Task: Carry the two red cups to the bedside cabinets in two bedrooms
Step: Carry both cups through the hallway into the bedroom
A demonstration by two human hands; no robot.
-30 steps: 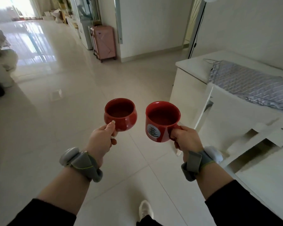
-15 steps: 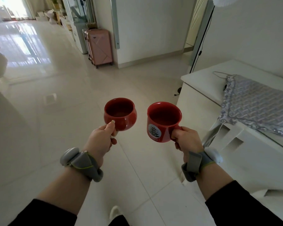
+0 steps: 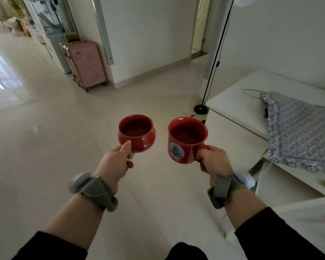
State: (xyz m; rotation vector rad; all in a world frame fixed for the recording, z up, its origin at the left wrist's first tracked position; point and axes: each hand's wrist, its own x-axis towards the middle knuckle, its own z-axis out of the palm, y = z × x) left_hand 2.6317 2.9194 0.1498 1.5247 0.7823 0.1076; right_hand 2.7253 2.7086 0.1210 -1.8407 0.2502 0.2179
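I hold two red cups out in front of me over the tiled floor. My left hand [image 3: 115, 162] grips the round-bellied red cup [image 3: 139, 135] by its handle, thumb pressed on the cup's side. My right hand [image 3: 213, 162] holds the taller red cup with a tree emblem [image 3: 184, 145] by its handle. Both cups are upright and a small gap separates them. Grey bands sit on both wrists.
A white cabinet [image 3: 236, 102] with a grey patterned cloth [image 3: 300, 132] stands at the right. A black floor lamp [image 3: 201, 108] stands in front of it. A pink suitcase [image 3: 85, 64] leans by the wall ahead. A doorway [image 3: 200, 29] opens at the back right.
The view has turned right and moved forward: the suitcase and wall are closer, and the white cabinet has slid further right. Both cups stay in my hands.
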